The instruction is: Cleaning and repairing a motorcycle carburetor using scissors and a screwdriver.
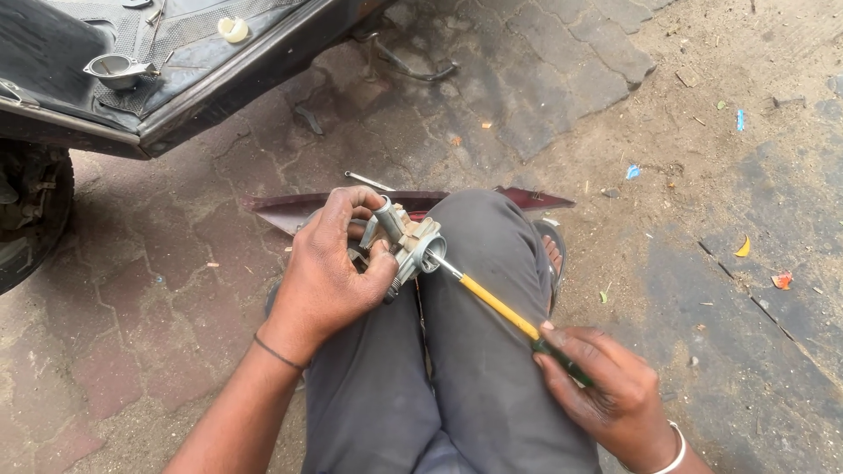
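Left hand (329, 272) clamped a metal carburetor (406, 246); right hand (606, 386), at five o'clock, gripped a yellow-shafted screwdriver (496, 305) touching it. Maroon panel (299, 209) lay at twelve.

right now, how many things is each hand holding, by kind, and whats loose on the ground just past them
Grey metal carburettor, in the left hand: 1
Yellow-shafted screwdriver with dark handle, in the right hand: 1
Dark red plastic panel on the paving: 1
Thin metal rod on the paving: 1
Total: 4

Roadside repair spot: paver ground (544, 79), scooter floorboard (132, 79), loose panel (307, 209)
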